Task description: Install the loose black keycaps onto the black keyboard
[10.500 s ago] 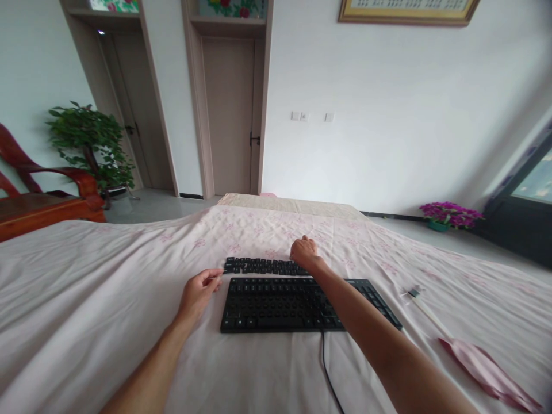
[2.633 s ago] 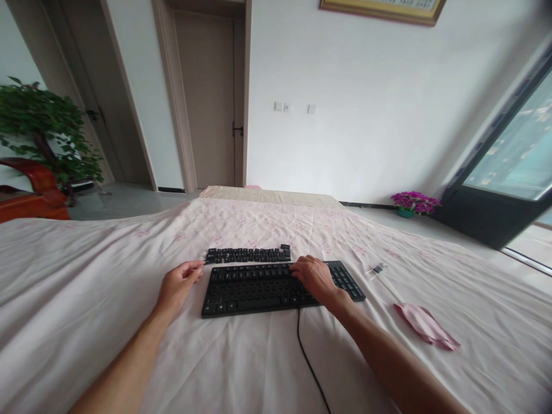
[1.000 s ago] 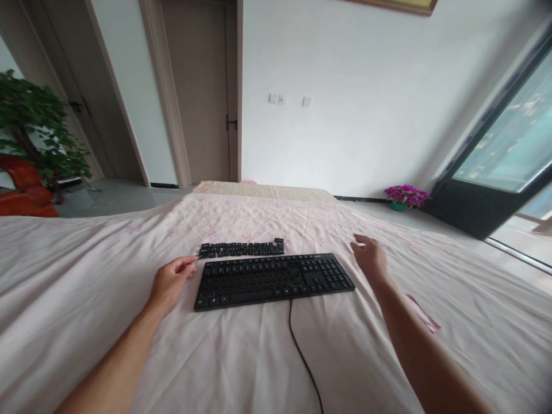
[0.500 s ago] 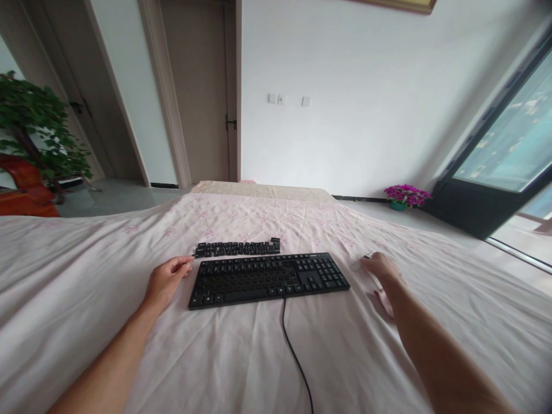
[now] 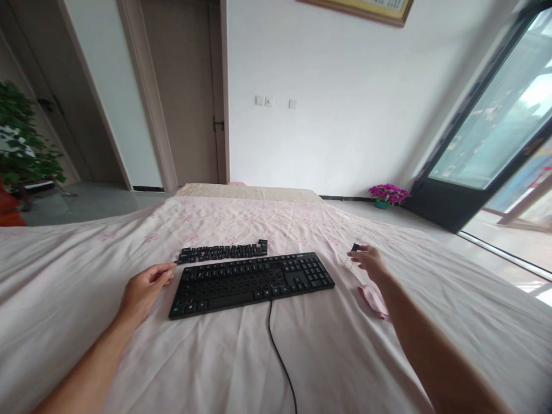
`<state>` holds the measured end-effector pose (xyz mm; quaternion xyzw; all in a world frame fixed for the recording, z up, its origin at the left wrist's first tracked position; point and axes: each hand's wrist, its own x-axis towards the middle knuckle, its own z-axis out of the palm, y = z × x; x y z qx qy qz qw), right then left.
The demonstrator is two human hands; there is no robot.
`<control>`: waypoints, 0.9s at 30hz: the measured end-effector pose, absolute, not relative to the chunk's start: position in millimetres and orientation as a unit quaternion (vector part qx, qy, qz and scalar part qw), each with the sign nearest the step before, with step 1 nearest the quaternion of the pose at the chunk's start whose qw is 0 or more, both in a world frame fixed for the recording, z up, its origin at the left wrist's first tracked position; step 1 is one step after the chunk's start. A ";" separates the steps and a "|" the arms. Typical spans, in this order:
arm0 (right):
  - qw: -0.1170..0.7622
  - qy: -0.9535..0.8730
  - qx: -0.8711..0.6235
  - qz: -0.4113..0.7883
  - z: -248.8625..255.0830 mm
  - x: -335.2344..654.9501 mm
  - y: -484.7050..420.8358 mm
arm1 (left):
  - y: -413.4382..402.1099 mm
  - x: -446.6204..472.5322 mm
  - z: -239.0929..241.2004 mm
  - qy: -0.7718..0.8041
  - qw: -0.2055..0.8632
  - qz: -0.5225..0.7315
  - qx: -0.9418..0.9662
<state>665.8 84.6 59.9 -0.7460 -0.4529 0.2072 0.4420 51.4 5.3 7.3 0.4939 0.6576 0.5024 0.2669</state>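
Note:
A black keyboard (image 5: 241, 284) lies on the cloth, with many of its middle keys bare of caps. Just beyond it, loose black keycaps (image 5: 224, 252) are lined up in uneven rows. My left hand (image 5: 144, 287) rests left of the keyboard, thumb and forefinger pinched at a dark keycap (image 5: 177, 263) by the rows' left end; the contact is small and hard to make out. To the right of the keyboard, my right hand (image 5: 368, 261) is raised a little, its fingers closed on a keycap puller with a black handle (image 5: 355, 247) and thin wire prongs.
A pink cloth piece (image 5: 373, 300) lies under my right wrist. The keyboard cable (image 5: 280, 356) runs toward me over the pale flowered cloth (image 5: 215, 368). Farther off stand potted magenta flowers (image 5: 388, 194), a green plant (image 5: 26, 138), and doors.
My right hand has lifted and turned, bringing the puller's handle and wires into clearer view. My left hand stays by the rows' left end. The whole view has shifted slightly.

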 end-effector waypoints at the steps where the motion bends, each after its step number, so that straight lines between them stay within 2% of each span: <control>1: 0.463 -0.454 -0.727 0.227 65.5 661.2 84.1 | 4.1 52.8 9.4 0.657 0.262 0.510 0.490; 5: 0.549 -0.482 -0.579 0.361 92.7 618.0 76.7 | -1.6 66.9 28.8 0.666 0.215 0.527 0.481; 8: 0.525 -0.534 -0.486 0.450 108.2 564.2 63.2 | -4.8 92.5 55.6 0.615 0.233 0.557 0.508; 10: 0.503 -0.561 -0.440 0.488 112.1 526.3 52.9 | -6.0 117.5 75.5 0.569 0.291 0.563 0.525; 13: 0.471 -0.596 -0.392 0.518 109.7 477.7 41.0 | -4.9 161.2 99.1 0.517 0.387 0.505 0.572; 15: 0.453 -0.606 -0.371 0.538 106.2 453.8 36.2 | -1.0 189.1 107.3 0.487 0.414 0.480 0.601; 19: 0.416 -0.628 -0.358 0.552 102.9 425.4 30.0 | 12.3 231.4 108.2 0.447 0.452 0.483 0.603; 24: 0.364 -0.653 -0.362 0.557 101.4 422.1 29.4 | 22.9 253.8 100.4 0.436 0.517 0.536 0.505; 27: 0.393 -0.710 -0.407 0.419 99.4 431.6 33.5 | 23.9 257.6 95.6 0.417 0.609 0.567 0.366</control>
